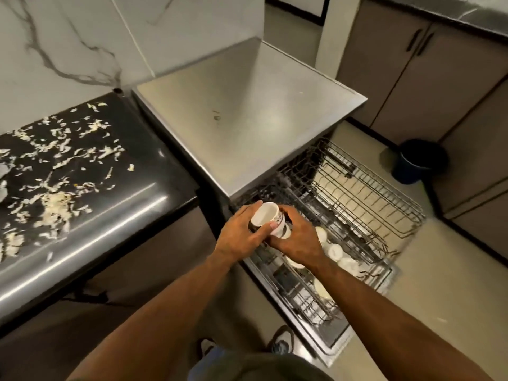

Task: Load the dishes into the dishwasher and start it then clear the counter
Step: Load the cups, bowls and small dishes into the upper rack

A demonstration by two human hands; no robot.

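Loading part done. A white cup (268,217) is held over the dishwasher racks (357,215) by both grips: left hand (242,232) and right hand (295,237), fingers curled round it. White dishes (336,253) are already racked below. Beyond, scraps (55,171) are left on the dark surface (132,188); starting and clearing remain.

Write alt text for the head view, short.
A person's left hand and right hand together hold a white mug above the open dishwasher's pulled-out racks, where white dishes already sit. To the left, a dark counter is strewn with pale food scraps.
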